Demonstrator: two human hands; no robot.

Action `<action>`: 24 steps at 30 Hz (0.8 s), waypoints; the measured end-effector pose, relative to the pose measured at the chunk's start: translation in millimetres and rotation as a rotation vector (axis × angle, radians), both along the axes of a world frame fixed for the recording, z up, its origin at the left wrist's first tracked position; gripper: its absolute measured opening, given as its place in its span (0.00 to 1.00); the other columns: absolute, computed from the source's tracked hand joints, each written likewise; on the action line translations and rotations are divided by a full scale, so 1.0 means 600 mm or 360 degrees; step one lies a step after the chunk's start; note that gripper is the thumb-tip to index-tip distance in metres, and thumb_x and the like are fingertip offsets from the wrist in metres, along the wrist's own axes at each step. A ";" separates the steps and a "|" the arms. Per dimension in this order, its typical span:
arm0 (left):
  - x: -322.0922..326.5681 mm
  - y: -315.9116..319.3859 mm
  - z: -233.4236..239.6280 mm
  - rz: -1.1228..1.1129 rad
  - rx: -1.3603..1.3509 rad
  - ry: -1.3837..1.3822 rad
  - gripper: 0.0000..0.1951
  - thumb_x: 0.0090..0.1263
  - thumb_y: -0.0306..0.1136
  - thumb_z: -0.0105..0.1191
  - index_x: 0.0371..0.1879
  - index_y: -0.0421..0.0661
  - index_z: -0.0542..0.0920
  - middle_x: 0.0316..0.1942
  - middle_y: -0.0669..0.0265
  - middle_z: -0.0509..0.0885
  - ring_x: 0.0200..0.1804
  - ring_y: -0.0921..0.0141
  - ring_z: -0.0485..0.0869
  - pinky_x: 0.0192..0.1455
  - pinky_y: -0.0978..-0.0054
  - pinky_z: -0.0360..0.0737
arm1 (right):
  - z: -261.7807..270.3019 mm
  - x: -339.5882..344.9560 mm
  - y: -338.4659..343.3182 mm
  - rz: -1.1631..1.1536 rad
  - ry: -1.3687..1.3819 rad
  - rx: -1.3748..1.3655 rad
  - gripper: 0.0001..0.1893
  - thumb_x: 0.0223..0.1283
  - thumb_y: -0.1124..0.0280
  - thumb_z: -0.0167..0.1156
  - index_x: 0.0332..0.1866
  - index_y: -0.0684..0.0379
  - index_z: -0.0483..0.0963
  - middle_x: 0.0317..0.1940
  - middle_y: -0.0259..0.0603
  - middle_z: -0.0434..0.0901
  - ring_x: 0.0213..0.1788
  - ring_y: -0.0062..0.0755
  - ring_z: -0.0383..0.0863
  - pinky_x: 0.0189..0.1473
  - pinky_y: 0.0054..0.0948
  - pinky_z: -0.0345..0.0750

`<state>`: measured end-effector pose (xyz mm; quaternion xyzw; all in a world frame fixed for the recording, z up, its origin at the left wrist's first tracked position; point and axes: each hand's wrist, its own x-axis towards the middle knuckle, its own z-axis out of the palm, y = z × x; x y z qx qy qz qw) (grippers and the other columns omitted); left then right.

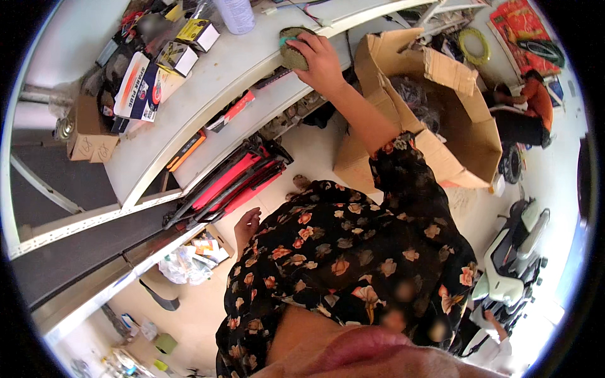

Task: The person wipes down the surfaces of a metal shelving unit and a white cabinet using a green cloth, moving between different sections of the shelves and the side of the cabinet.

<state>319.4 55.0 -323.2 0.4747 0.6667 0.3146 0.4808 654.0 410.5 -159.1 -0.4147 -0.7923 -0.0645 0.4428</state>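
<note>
My right hand [317,59] is stretched out to the shelf and grips a round greenish-brown scrubbing pad [294,55] with a teal band. The pad lies at the front edge of the white metal shelf [227,54]. Low beside my body, near the folded red and black frame, hangs my left hand [248,226]; its fingers are loosely curled and partly hidden, with no object visible in them. A pale purple container [236,16] stands on the shelf just left of the pad. Faint brown marks show on the shelf's surface.
Small boxes [177,57] and a spark plug box [137,90] stand at the shelf's left. Below are a folded red and black frame [231,184] and a plastic bag [185,265]. A large open cardboard box [425,108] is at right. Two people [536,106] and a scooter [505,279] are farther off.
</note>
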 end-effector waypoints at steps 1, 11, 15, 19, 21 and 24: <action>0.005 0.009 0.004 -0.0126 0.0088 -0.0061 0.13 0.76 0.31 0.55 0.55 0.44 0.84 0.45 0.58 0.89 0.45 0.70 0.88 0.47 0.72 0.84 | 0.002 -0.002 -0.004 -0.0020 -0.0008 0.0005 0.38 0.34 0.72 0.75 0.62 0.50 0.76 0.57 0.43 0.74 0.55 0.50 0.74 0.57 0.43 0.76; 0.004 0.016 0.058 -0.0040 0.0025 0.0087 0.13 0.75 0.29 0.52 0.53 0.41 0.84 0.44 0.57 0.89 0.48 0.67 0.86 0.54 0.70 0.81 | -0.001 -0.012 -0.021 -0.0153 0.0017 -0.0058 0.36 0.37 0.72 0.75 0.61 0.50 0.76 0.59 0.42 0.74 0.58 0.50 0.72 0.60 0.42 0.75; 0.012 0.018 0.056 -0.0196 0.0041 0.0096 0.13 0.75 0.28 0.52 0.53 0.41 0.84 0.44 0.56 0.89 0.47 0.68 0.87 0.54 0.71 0.81 | -0.001 -0.011 -0.022 -0.0194 -0.0008 -0.0113 0.35 0.39 0.72 0.74 0.61 0.49 0.76 0.59 0.41 0.73 0.59 0.49 0.72 0.62 0.42 0.75; 0.026 0.019 0.043 -0.0148 -0.0021 0.0085 0.13 0.76 0.29 0.51 0.53 0.41 0.84 0.44 0.56 0.89 0.47 0.68 0.87 0.53 0.71 0.81 | 0.005 -0.001 -0.019 -0.0173 0.0005 -0.0099 0.36 0.39 0.73 0.74 0.61 0.48 0.76 0.58 0.41 0.73 0.57 0.50 0.72 0.60 0.42 0.75; 0.031 0.029 0.045 -0.0195 0.0060 0.0103 0.13 0.76 0.29 0.51 0.53 0.41 0.84 0.43 0.57 0.89 0.46 0.68 0.87 0.53 0.71 0.81 | 0.004 0.002 -0.016 -0.0168 0.0018 -0.0103 0.35 0.39 0.73 0.74 0.61 0.48 0.76 0.58 0.41 0.73 0.57 0.50 0.72 0.60 0.42 0.75; 0.039 0.043 0.039 -0.0213 0.0067 0.0117 0.12 0.76 0.30 0.51 0.52 0.40 0.84 0.43 0.57 0.89 0.46 0.68 0.87 0.52 0.71 0.81 | 0.012 0.011 -0.018 -0.0121 -0.0030 -0.0137 0.36 0.38 0.73 0.74 0.61 0.48 0.76 0.58 0.41 0.73 0.57 0.49 0.72 0.60 0.43 0.75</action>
